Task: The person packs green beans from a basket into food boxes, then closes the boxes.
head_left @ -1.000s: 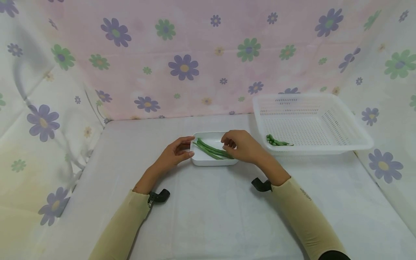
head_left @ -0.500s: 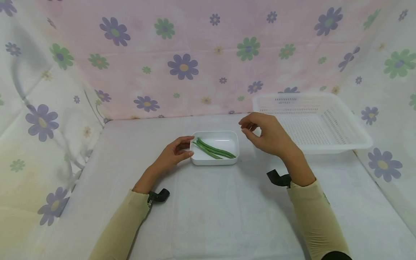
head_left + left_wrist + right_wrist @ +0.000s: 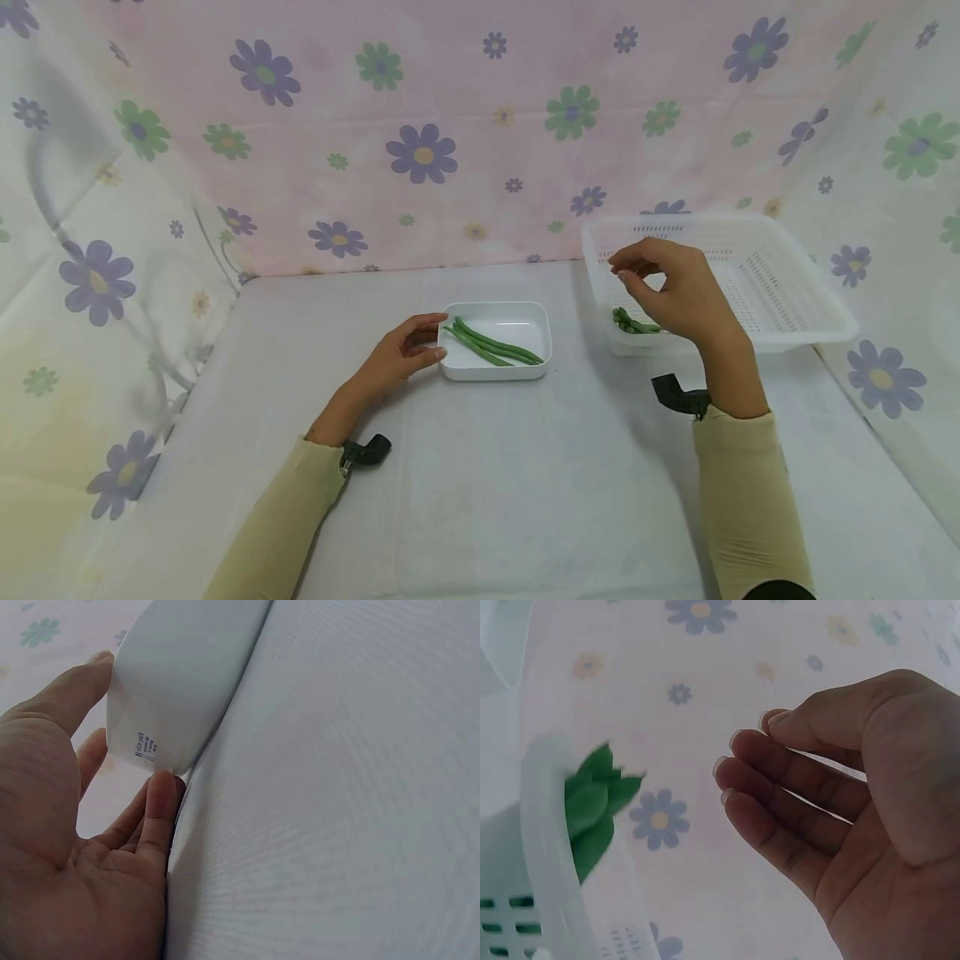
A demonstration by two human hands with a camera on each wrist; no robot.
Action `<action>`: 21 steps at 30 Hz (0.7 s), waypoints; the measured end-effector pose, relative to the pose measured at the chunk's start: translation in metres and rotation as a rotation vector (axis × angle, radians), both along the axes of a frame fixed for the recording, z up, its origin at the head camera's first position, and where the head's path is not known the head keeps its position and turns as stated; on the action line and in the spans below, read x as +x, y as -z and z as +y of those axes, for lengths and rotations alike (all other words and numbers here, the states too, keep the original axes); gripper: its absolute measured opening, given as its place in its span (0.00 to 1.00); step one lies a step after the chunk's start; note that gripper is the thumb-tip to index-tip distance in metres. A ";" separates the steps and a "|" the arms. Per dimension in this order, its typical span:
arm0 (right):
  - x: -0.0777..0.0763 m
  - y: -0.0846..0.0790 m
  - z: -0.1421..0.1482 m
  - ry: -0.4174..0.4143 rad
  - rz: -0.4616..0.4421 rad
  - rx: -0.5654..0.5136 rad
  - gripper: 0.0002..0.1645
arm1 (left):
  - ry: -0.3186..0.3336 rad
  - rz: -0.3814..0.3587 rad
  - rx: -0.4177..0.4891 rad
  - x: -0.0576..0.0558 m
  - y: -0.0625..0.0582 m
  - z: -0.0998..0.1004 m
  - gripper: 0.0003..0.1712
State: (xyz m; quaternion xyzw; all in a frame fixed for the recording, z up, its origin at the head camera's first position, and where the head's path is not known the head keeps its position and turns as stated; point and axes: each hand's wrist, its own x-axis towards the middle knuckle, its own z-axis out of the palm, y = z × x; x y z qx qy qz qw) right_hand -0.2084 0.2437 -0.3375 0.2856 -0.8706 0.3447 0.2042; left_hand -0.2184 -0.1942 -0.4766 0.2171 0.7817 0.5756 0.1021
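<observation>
A small white rectangular dish (image 3: 495,374) stands mid-table with several long green beans (image 3: 498,343) lying slantwise in it. My left hand (image 3: 401,350) holds the dish's left end between thumb and fingers; in the left wrist view, fingertips of that hand (image 3: 75,825) meet the dish wall (image 3: 176,682), which carries small print. My right hand (image 3: 675,287) hovers over the left part of a white perforated basket (image 3: 817,329), fingers loosely bent and nothing between them. A small bunch of green pods (image 3: 632,322) sits in the basket's near left corner, seen also as green tips (image 3: 592,806) past the rim.
The basket stands at the back right, its near rim raised above the white tablecloth (image 3: 480,483). Flowered cloth (image 3: 465,92) hangs behind the table and along both sides. Each wrist carries a black camera mount (image 3: 678,396).
My right hand has moved from the dish, rightward and up, to over the basket, leaving the beans in the dish. My left hand stays at the dish's left end.
</observation>
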 end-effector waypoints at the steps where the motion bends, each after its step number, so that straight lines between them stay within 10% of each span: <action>1: 0.000 0.000 0.003 0.012 -0.013 0.000 0.11 | -0.002 -0.001 -0.003 0.000 0.000 0.000 0.36; 21: 0.003 0.003 0.052 0.037 -0.520 0.235 0.10 | -0.001 -0.001 -0.011 0.000 -0.001 0.000 0.36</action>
